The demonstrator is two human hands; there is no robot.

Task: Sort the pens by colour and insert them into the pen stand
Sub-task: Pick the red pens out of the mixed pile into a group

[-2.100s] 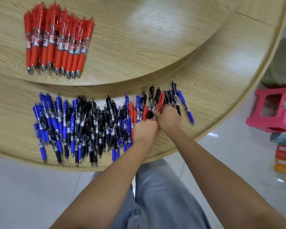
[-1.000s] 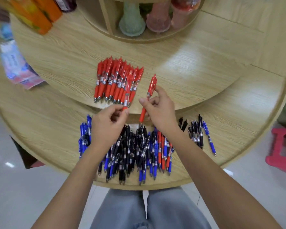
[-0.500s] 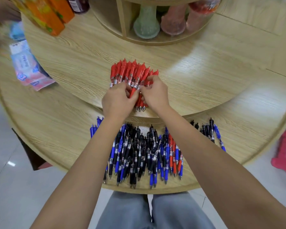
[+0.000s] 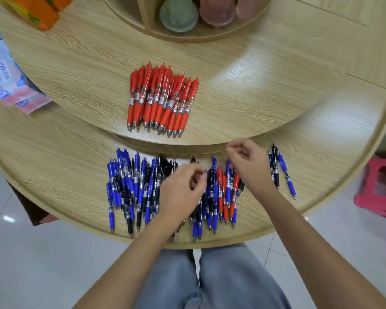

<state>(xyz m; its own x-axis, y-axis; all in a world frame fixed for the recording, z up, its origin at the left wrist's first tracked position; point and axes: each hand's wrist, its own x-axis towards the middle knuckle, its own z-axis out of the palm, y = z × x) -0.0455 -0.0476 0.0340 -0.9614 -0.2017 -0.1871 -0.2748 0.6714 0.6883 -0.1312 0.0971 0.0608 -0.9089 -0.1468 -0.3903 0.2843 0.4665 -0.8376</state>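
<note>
A neat bundle of red pens [image 4: 161, 101] lies on the raised inner tier of the round wooden table [image 4: 243, 90]. On the lower outer ring [image 4: 54, 166] sprawls a mixed pile of blue and black pens [image 4: 134, 188], with a few red pens [image 4: 221, 190] among them. My left hand [image 4: 181, 192] hovers over the pile's middle with loosely curled fingers and holds nothing that I can see. My right hand [image 4: 250, 170] hangs just above the red pens, fingers also loosely curled and empty. A small separate group of black and blue pens [image 4: 279, 170] lies to its right. No pen stand is in view.
Orange boxes [image 4: 38, 10] and tissue packs [image 4: 7, 81] sit at the far left. Green and pink vases [image 4: 178, 14] stand in the centre shelf at the top. A pink stool [image 4: 381, 188] is on the floor to the right. My legs are under the table's edge.
Both hands carried red pens from the mixed pile to the red bundle, set them down there, and have come back empty over the mixed pile.
</note>
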